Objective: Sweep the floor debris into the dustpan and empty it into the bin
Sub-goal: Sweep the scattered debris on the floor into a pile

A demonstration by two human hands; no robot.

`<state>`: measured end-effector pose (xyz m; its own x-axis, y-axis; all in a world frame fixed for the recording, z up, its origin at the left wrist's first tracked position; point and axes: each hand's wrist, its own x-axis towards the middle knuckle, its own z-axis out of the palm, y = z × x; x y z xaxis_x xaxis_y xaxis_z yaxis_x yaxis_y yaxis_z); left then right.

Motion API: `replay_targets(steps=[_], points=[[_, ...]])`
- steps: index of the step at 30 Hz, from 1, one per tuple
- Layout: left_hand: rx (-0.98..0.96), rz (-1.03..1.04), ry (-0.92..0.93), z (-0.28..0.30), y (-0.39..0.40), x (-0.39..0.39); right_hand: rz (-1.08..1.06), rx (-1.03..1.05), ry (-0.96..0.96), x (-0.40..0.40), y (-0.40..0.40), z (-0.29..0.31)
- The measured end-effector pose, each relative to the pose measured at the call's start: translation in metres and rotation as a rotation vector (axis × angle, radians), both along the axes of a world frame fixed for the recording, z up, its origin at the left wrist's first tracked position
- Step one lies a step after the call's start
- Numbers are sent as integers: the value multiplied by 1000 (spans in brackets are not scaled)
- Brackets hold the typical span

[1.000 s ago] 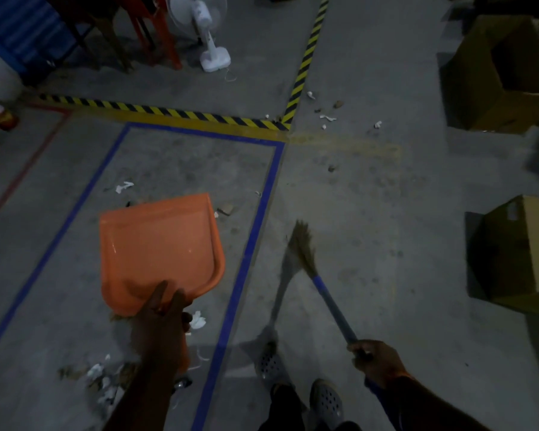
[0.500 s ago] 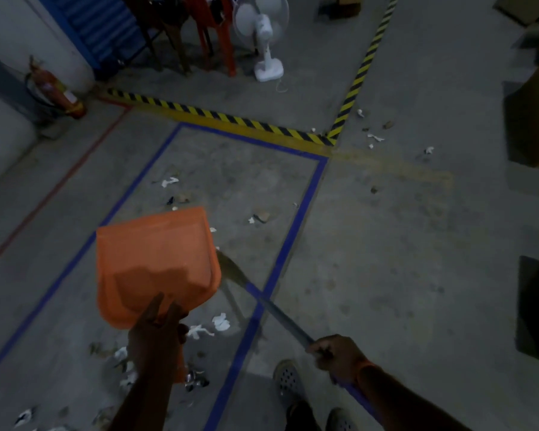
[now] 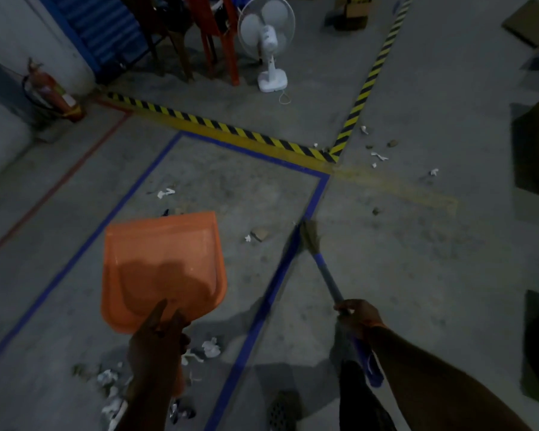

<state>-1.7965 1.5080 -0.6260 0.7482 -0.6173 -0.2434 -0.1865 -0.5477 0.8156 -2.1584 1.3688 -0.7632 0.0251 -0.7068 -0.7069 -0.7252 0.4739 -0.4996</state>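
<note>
Head view: left hand (image 3: 156,346) has its grip closed round the handle of the flat orange plastic dustpan (image 3: 162,269), held above the grey concrete floor (image 3: 417,275). Right hand (image 3: 357,315) grips the blue-handled straw broom (image 3: 321,262), bristles on the blue floor tape (image 3: 274,290). White paper scraps (image 3: 210,348) lie just beside the left hand.

Both forearms are bare, with no sleeves showing. The right hand (image 3: 358,317) has an orange band at its wrist. Below and between the hands, a perforated clog (image 3: 281,412) and dark trousers (image 3: 361,402) show.

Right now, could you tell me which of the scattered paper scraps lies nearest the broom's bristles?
The small white scrap beside the brown chip, just left of the broom bristles inside the blue tape line. The others lie beyond the striped tape or near the dustpan.
</note>
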Motion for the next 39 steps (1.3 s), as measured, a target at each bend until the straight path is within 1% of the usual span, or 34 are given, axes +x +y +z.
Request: replay_targets(steps=[4,7,11,13,15,18,20,23,25,27,31,35,39], points=[[-34,103,27,-1,-46,-23,168,102,-71,3,-41,-11],[-32,80,10,13,-97,-55,260,144,-133,-16,-67,-11],[-84,26,82,26,-187,-120,248,109,-189,-79,-103,5],[-104,33,147,20,-232,-150,239,81,-147,-122,-123,8],[-113,6,197,15,-274,-179,169,26,-102,-169,-139,9],[-139,-100,219,15,-328,-224,-26,-75,-92,-239,-159,3],[-174,-174,217,18,-361,-249,-174,-77,-86,-273,-176,22],[-162,-243,262,14,-408,-276,-349,-88,-56,-310,-202,45],[-160,-243,303,5,-437,-287,-523,-74,-73,-330,-221,52],[-144,-240,334,-3,-466,-297,-629,-79,-70,-350,-238,55],[-151,-264,364,-10,-524,-325,-744,-107,-85,-391,-275,57],[-154,-286,294,-18,-578,-365,-790,-79,-72,-442,-317,49],[-155,-256,201,-23,-629,-405,-724,-65,-10,-498,-373,27]])
